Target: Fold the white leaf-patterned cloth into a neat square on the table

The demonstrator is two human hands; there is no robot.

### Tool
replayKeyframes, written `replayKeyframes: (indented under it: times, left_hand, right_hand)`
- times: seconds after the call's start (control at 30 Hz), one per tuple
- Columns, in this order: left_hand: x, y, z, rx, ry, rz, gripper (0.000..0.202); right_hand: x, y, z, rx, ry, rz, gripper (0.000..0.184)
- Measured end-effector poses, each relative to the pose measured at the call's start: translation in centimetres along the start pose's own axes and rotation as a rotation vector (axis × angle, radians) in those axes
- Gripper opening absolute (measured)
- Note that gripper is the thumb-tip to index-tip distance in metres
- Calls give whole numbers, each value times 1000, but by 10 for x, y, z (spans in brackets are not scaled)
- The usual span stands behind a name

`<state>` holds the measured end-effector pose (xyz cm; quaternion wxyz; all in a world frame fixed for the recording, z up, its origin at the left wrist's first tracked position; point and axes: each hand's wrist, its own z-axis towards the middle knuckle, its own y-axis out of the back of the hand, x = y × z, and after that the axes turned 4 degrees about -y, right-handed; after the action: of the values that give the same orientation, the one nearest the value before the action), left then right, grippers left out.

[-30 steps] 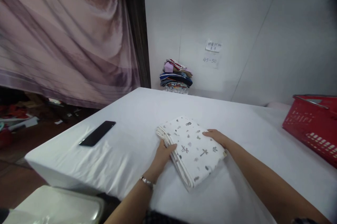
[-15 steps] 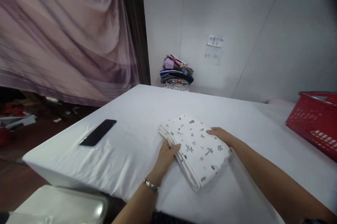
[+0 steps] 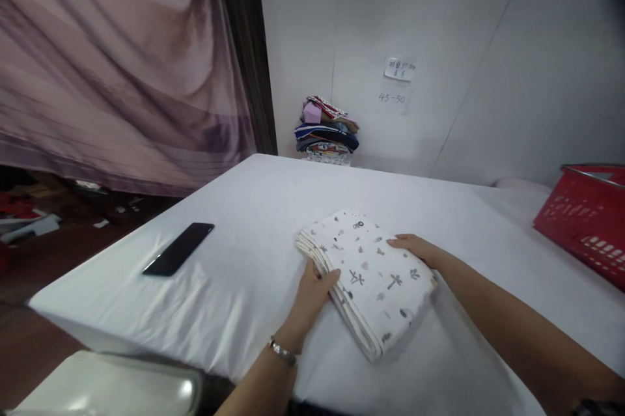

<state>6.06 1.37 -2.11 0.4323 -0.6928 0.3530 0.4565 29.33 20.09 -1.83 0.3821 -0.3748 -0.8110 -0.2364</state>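
Observation:
A folded white cloth (image 3: 365, 273) printed with small grey and brown figures lies on the white table (image 3: 244, 234) in front of me. My left hand (image 3: 315, 292) grips its left folded edge, thumb on top and fingers tucked under the layers. My right hand (image 3: 415, 248) rests flat on the cloth's right side, fingers stretched out over the fabric.
A black phone (image 3: 178, 257) lies on the table to the left. A red basket (image 3: 586, 224) stands at the right edge. A stack of folded clothes (image 3: 326, 131) sits at the far corner against the wall. A pale container lid (image 3: 112, 387) shows at lower left.
Both hands stay on the cloth in the same hold. The view has shifted slightly, so the cloth sits a little lower and further right in the picture.

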Motion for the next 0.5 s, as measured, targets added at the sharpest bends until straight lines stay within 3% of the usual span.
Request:
replayKeyframes:
  times: [0.27,0.5]
  left_hand:
    - [0,0,1,-23,12,23,56]
    - [-1,-1,3,-86,33,47,66]
  right_hand:
    - [1,0,-1,9,-1,32,54]
    - [5,3,2,102,-27,45,47]
